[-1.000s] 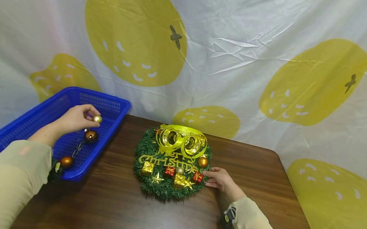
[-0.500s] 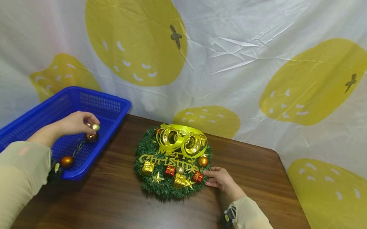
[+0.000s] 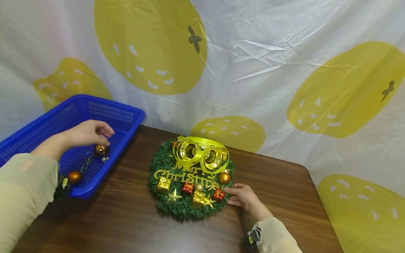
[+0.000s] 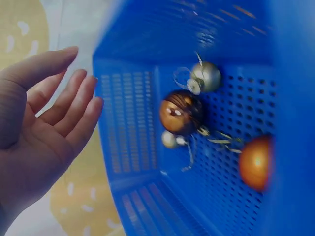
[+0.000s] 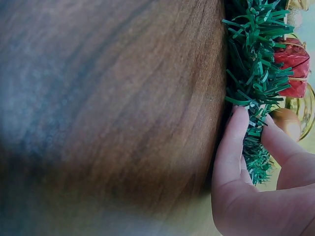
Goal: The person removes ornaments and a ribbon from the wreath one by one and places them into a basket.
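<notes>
Above the blue plastic basket (image 3: 110, 114), my left hand (image 3: 85, 133) has its fingers spread and holds nothing. In the left wrist view, a gold bauble (image 4: 209, 77), a glossy brown bauble (image 4: 183, 112), a small pale bauble (image 4: 169, 139) and an orange bauble (image 4: 256, 162) lie in the basket, some with string loops. My right hand (image 3: 243, 198) pinches the right edge of a green Christmas wreath (image 3: 159, 164) lying on the table. Its thumb is on the upper side and its fingers are at the outer edge, as the right wrist view shows.
The wreath bears gold bells (image 3: 201, 156) with yellow ribbon, gold lettering, stars, small gift boxes (image 3: 188, 187) and an orange bauble (image 3: 224, 177). A dark wooden table (image 3: 274, 181) carries everything. A white curtain (image 3: 244, 87) with yellow fruit prints hangs behind.
The small gold bauble has left my left fingers, which lowered a little and then spread apart; it now lies in the basket. My right hand and the wreath have stayed put.
</notes>
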Available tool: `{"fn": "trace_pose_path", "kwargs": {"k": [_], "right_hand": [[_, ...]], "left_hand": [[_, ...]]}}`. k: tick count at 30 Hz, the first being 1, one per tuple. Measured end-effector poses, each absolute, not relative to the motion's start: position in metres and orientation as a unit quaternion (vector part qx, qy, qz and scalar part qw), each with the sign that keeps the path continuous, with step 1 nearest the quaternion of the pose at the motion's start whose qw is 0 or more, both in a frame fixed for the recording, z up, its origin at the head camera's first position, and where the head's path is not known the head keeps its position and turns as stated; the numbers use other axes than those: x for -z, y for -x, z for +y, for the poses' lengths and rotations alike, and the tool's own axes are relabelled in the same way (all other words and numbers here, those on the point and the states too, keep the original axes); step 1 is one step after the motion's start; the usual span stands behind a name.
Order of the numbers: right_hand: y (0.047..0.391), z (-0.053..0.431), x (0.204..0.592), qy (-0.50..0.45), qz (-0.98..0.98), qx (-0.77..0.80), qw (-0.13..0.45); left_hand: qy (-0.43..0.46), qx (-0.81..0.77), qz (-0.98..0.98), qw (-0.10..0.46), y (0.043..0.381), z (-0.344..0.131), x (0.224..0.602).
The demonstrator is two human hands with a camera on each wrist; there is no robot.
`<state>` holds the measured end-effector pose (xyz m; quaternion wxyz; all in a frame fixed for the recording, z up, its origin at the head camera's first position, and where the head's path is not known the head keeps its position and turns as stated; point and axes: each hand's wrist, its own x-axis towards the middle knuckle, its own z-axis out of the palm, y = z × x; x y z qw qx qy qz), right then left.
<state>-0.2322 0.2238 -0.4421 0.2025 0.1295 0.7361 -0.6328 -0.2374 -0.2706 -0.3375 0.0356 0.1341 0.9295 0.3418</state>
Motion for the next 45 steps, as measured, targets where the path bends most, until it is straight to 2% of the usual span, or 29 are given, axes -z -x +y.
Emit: {"fn": "trace_pose_path", "kwargs": {"k": [10,18,23,35,45], "right_hand": [[0.23,0.224,0.442,-0.134,0.735,0.634,0.198],[0.233,0.225,0.444,-0.137,0.741,0.627,0.198],[0.234,0.226,0.444,-0.132,0.739,0.629,0.199],[0.233,0.226,0.442,-0.128,0.742,0.626,0.203],[0.23,0.223,0.442,-0.129,0.74,0.626,0.209]], "left_hand": [[-0.183,-0.39,0.903,0.014,0.239,-0.22,0.311],[-0.234,-0.416,0.878,0.038,0.244,-0.181,0.305],[-0.253,-0.432,0.864,0.046,0.248,-0.159,0.312],[-0.285,-0.47,0.828,0.111,0.254,-0.116,0.337],[-0.304,-0.47,0.819,0.126,0.251,-0.083,0.353]]}}
